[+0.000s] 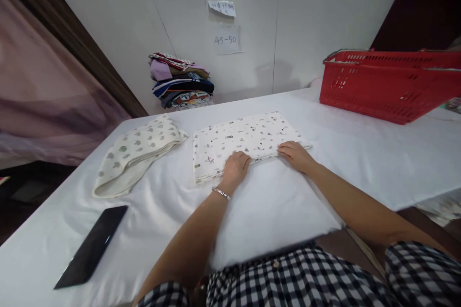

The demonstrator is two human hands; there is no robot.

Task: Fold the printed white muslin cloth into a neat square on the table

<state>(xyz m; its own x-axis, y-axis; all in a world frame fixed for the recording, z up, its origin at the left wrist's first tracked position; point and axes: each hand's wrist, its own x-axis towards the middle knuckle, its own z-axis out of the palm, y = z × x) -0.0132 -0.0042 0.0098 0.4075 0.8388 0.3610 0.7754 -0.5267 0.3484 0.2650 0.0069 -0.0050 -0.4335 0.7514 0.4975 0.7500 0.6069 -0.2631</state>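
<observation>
A folded white cloth [245, 139] with small scattered prints lies flat in the middle of the white-covered table, its layers showing along the near edge. My left hand [236, 169], with a silver bracelet at the wrist, is closed on that near edge left of its middle, fingers bent over the top. Near the right corner of the same edge, my right hand [296, 155] holds the cloth with its fingers together on top. Both thumbs are mostly hidden. To the left lies a loosely folded cream cloth [144, 141] with grey-green motifs, touched by neither hand.
A black phone-like slab [91, 247] lies at the table's left front. Several folded fabrics form a stack [183, 81] against the back wall. At the right rear stands a red plastic basket [389, 86] with metal handles. A paper [227, 40] reading "45-50" is on the wall.
</observation>
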